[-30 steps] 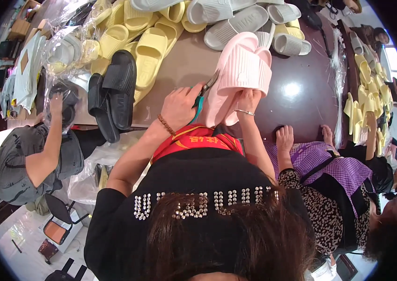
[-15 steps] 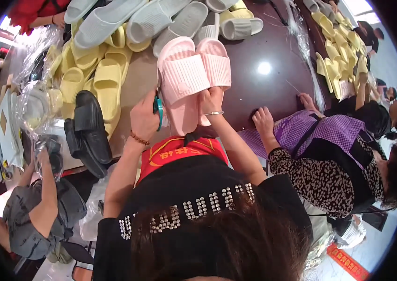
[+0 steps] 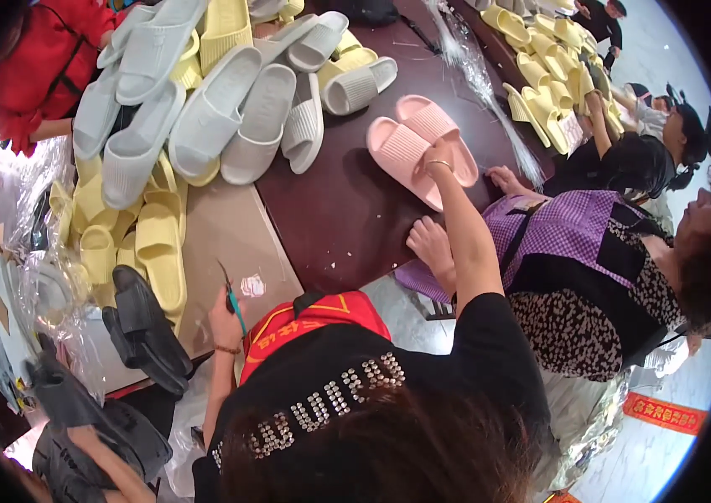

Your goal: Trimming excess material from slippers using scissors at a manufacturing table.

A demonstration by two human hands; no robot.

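Observation:
My right hand reaches far out over the table, its fingers closed on a pair of pink slide slippers with ribbed straps. The two slippers lie side by side, soles down, at or just above the dark tabletop; I cannot tell if they rest on it. Near the table's front edge, my left hand is wrapped round a pair of scissors with teal handles, the thin dark blades pointing away from me. A small pinkish-white scrap lies beside the scissors on the beige board.
Grey slippers are heaped at the back left, yellow ones below them. Black slippers sit at the left edge. A co-worker in a purple checked apron stands close on my right. More yellow slippers lie beyond a clear plastic strip.
The pink slippers have moved in my right hand from in front of me to the far right. My left hand has dropped back toward me with the scissors.

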